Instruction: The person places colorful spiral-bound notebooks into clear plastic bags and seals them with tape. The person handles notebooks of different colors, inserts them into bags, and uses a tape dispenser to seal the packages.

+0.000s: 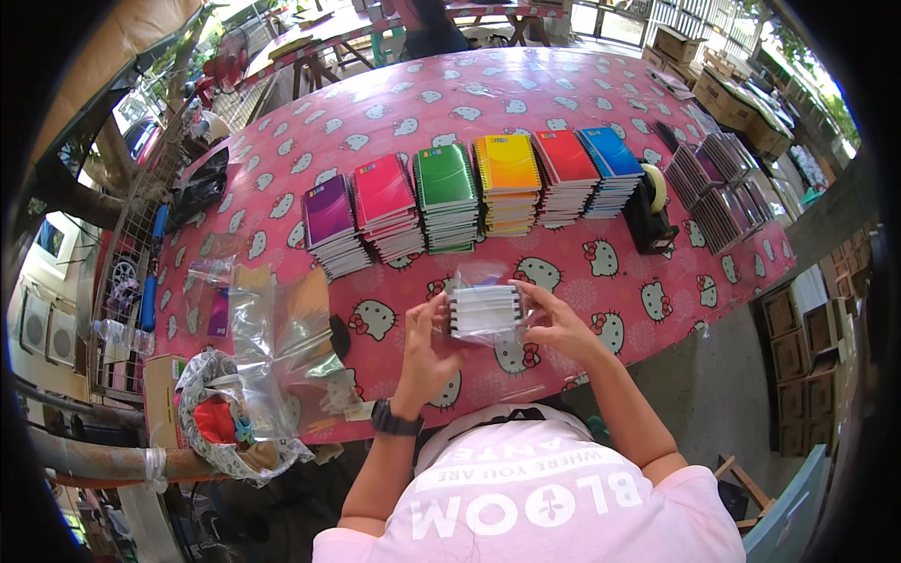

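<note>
In front of me, at the near side of the table, is a small stack of spiral notebooks (485, 312) in clear plastic, white page edges facing me. My left hand (427, 349) holds the stack's left side, fingertips against the wrap. On the opposite side, my right hand (556, 322) grips the plastic with fingers and thumb. Beyond them stand piles of spiral notebooks in a row: purple (328, 208), pink (383, 190), green (447, 178), yellow (507, 167), red (565, 158) and blue (610, 153).
A black tape dispenser (648, 211) stands right of the piles, near wrapped notebook bundles (718, 188). Clear plastic bags (282, 328) lie at left, beside a plastic-lined container (221, 413) at the table's edge. The table (601, 272) has a pink patterned cover. Cardboard boxes (727, 103) sit farther right.
</note>
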`<state>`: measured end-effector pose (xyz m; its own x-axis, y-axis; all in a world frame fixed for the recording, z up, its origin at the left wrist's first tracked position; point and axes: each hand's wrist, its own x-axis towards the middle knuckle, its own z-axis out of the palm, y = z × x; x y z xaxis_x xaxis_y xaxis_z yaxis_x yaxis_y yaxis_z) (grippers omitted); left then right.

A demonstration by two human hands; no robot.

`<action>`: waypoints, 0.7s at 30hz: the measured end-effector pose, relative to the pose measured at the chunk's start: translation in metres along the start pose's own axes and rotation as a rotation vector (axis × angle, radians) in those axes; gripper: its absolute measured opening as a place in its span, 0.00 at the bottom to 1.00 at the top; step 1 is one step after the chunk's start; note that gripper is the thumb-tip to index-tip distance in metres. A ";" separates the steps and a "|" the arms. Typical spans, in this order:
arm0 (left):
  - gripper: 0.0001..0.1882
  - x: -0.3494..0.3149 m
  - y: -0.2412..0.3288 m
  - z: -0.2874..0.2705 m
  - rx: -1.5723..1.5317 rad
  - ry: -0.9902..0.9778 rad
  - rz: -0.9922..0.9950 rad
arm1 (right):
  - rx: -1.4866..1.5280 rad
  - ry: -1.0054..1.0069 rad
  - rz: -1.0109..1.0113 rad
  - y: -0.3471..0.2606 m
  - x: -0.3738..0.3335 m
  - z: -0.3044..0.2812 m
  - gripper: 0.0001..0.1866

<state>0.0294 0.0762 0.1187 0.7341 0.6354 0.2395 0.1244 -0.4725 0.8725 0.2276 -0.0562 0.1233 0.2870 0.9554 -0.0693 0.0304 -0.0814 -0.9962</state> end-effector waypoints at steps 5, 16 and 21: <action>0.45 0.009 -0.045 0.025 -0.658 -0.082 -0.186 | 0.473 -0.319 -0.162 0.021 0.017 0.012 0.54; 0.44 0.003 -0.026 0.036 -0.670 -0.100 -0.117 | -0.163 -0.143 -0.345 0.020 0.022 0.008 0.51; 0.39 0.033 0.015 -0.024 -0.380 -0.049 0.171 | -0.386 0.004 -0.261 -0.055 0.018 -0.010 0.36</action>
<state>0.0395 0.1043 0.1501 0.7547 0.5333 0.3821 -0.2503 -0.3043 0.9191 0.2406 -0.0370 0.1777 0.2262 0.9569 0.1819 0.4562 0.0609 -0.8878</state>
